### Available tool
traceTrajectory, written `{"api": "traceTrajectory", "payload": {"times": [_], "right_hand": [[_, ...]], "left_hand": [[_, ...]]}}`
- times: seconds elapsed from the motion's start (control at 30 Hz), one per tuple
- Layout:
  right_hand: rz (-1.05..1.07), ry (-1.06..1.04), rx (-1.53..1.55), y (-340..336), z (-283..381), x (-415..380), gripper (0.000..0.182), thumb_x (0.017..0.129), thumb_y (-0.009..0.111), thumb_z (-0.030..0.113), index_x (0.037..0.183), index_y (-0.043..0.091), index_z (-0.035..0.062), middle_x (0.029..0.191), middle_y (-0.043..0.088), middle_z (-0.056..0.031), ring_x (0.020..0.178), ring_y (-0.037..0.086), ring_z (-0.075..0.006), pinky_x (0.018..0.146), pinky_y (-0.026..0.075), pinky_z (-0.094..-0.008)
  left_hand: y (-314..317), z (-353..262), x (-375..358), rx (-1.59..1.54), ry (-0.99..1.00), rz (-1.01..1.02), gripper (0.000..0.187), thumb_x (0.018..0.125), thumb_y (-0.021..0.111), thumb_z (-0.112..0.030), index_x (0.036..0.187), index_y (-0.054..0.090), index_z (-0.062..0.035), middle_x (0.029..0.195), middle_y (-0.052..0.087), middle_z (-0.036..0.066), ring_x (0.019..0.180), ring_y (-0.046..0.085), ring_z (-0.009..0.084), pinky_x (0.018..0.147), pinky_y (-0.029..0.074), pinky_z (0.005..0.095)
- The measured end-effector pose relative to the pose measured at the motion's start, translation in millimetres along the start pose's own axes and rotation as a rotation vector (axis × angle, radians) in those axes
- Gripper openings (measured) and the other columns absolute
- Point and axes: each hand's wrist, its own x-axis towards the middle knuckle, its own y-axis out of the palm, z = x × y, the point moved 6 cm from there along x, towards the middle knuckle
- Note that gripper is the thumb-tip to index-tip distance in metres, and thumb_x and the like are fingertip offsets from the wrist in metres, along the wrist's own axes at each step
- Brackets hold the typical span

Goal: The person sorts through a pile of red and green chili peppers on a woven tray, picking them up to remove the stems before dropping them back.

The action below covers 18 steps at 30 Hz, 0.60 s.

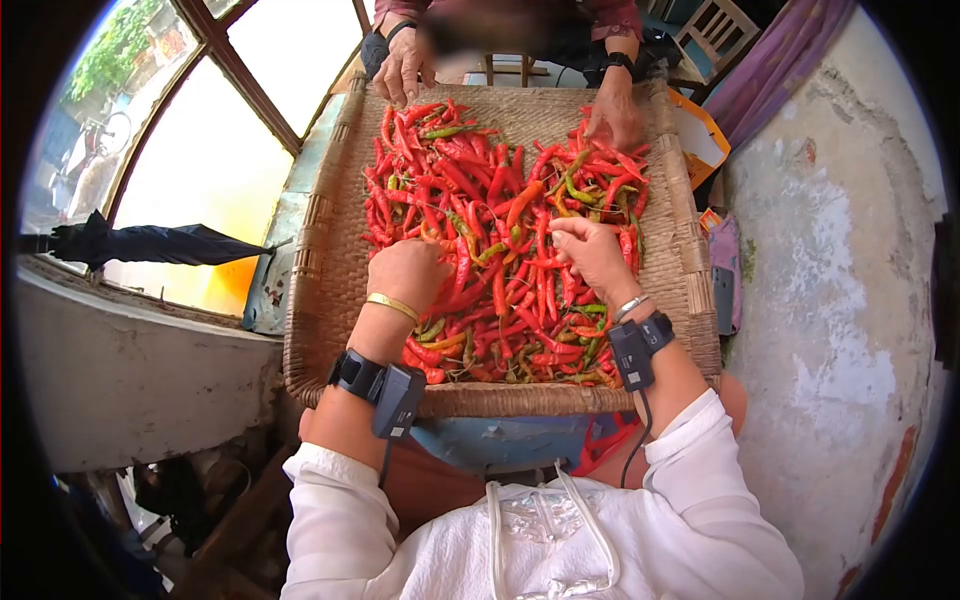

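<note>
Red peppers (pixel 500 290), with some green and orange ones among them, lie heaped in a large woven tray (pixel 300 300). Over the left part of the heap is my left hand (pixel 410 275), its fingers curled together; whatever they hold, if anything, is hidden. My right hand (pixel 592 255) is above the right middle of the heap, thumb and forefinger brought together at the peppers, and what lies between them is too small to make out. Both wrists carry a bracelet and a black strapped device.
Across the tray, a co-worker's hands (pixel 403 65) reach to its far corners, one touching peppers at the right. A folded dark umbrella (pixel 170 245) lies by the window at the left. A rough wall (pixel 820 300) stands at the right, and a wooden chair (pixel 715 40) behind.
</note>
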Motion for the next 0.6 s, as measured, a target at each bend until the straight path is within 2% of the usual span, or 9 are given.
{"api": "traceTrajectory", "payload": {"times": [0.07, 0.1, 0.17, 0.23, 0.37, 0.47, 0.5, 0.53, 0.6], "right_hand": [[0.205, -0.477, -0.581, 46.8, 20.0, -14.2, 0.025, 0.072, 0.058, 0.01, 0.096, 0.059, 0.0062, 0.077, 0.059, -0.0092, 0.069, 0.057, -0.0258, 0.065, 0.046, -0.0343], [0.256, -0.575, -0.815, 65.7, 18.8, -22.8, 0.023, 0.07, 0.057, 0.009, 0.093, 0.06, 0.01, 0.078, 0.055, -0.0088, 0.075, 0.056, -0.0287, 0.066, 0.046, -0.0361], [0.39, -0.735, -1.046, 89.9, 6.2, -31.7, 0.02, 0.071, 0.056, 0.01, 0.09, 0.059, 0.0116, 0.077, 0.051, -0.0076, 0.078, 0.055, -0.0256, 0.066, 0.046, -0.0368], [0.392, -0.74, -1.121, 97.2, 5.5, -38.9, 0.02, 0.07, 0.056, 0.01, 0.089, 0.059, 0.0117, 0.076, 0.051, -0.0072, 0.078, 0.055, -0.0245, 0.067, 0.046, -0.0361], [0.354, -0.748, -1.234, 101.2, 5.0, -41.4, 0.017, 0.069, 0.058, 0.012, 0.086, 0.058, 0.0097, 0.075, 0.05, -0.0065, 0.078, 0.054, -0.0246, 0.067, 0.046, -0.0361], [0.275, -0.659, -0.912, 82.7, 29.5, -36.9, 0.018, 0.071, 0.06, 0.014, 0.088, 0.059, 0.0084, 0.076, 0.054, -0.006, 0.076, 0.056, -0.0219, 0.068, 0.047, -0.0338], [0.277, -0.658, -0.913, 78.6, 34.5, -36.2, 0.018, 0.071, 0.06, 0.014, 0.088, 0.059, 0.0084, 0.076, 0.054, -0.006, 0.076, 0.056, -0.0219, 0.068, 0.047, -0.0338], [0.251, -0.537, -0.66, 68.0, 38.5, -31.3, 0.018, 0.074, 0.06, 0.016, 0.09, 0.059, 0.0071, 0.075, 0.056, -0.0052, 0.073, 0.056, -0.0189, 0.067, 0.047, -0.0314], [0.282, -0.213, -0.117, 54.8, 31.1, -19.3, 0.021, 0.083, 0.055, 0.02, 0.093, 0.059, 0.0025, 0.075, 0.06, -0.0031, 0.064, 0.056, -0.0096, 0.062, 0.046, -0.0231]], "left_hand": [[5.2, -2.1, -1.0, 0.007, 0.035, 0.006, 0.021, 0.074, 0.055, -0.03, 0.078, 0.063, -0.011, 0.076, 0.061, 0.011, 0.073, 0.06, 0.0268, 0.064, 0.048, 0.0389], [8.1, -4.7, -2.0, -0.012, 0.065, 0.01, 0.019, 0.073, 0.057, -0.029, 0.078, 0.062, -0.0106, 0.078, 0.06, 0.011, 0.075, 0.059, 0.0269, 0.065, 0.048, 0.0386], [12.0, -4.7, -3.6, -0.031, 0.096, 0.01, 0.018, 0.072, 0.058, -0.027, 0.079, 0.062, -0.0102, 0.081, 0.059, 0.011, 0.077, 0.059, 0.027, 0.066, 0.048, 0.0383], [18.4, -5.3, -5.6, -0.04, 0.162, 0.058, 0.025, 0.069, 0.061, -0.026, 0.088, 0.062, -0.0105, 0.082, 0.058, 0.011, 0.079, 0.057, 0.027, 0.069, 0.046, 0.0383], [30.6, -5.6, -3.3, 0.053, 0.187, 0.177, 0.026, 0.068, 0.062, -0.024, 0.09, 0.061, -0.0098, 0.085, 0.057, 0.012, 0.08, 0.057, 0.0267, 0.069, 0.046, 0.0382], [20.3, -16.9, -8.3, 0.016, 0.217, 0.156, 0.03, 0.067, 0.063, -0.022, 0.093, 0.06, -0.0089, 0.086, 0.057, 0.013, 0.081, 0.057, 0.0267, 0.07, 0.047, 0.0375], [10.4, -24.2, -10.9, -0.096, 0.262, 0.057, 0.03, 0.068, 0.063, -0.021, 0.094, 0.059, -0.0085, 0.087, 0.058, 0.013, 0.082, 0.057, 0.0271, 0.07, 0.047, 0.0375], [2.4, -30.0, -12.5, -0.207, 0.306, -0.043, 0.031, 0.068, 0.063, -0.021, 0.096, 0.058, -0.0082, 0.088, 0.058, 0.014, 0.082, 0.057, 0.0275, 0.07, 0.046, 0.0375], [5.8, -38.2, -5.5, -0.34, 0.36, -0.029, 0.031, 0.069, 0.063, -0.021, 0.097, 0.058, -0.0079, 0.089, 0.058, 0.014, 0.082, 0.057, 0.028, 0.069, 0.046, 0.0379]]}}
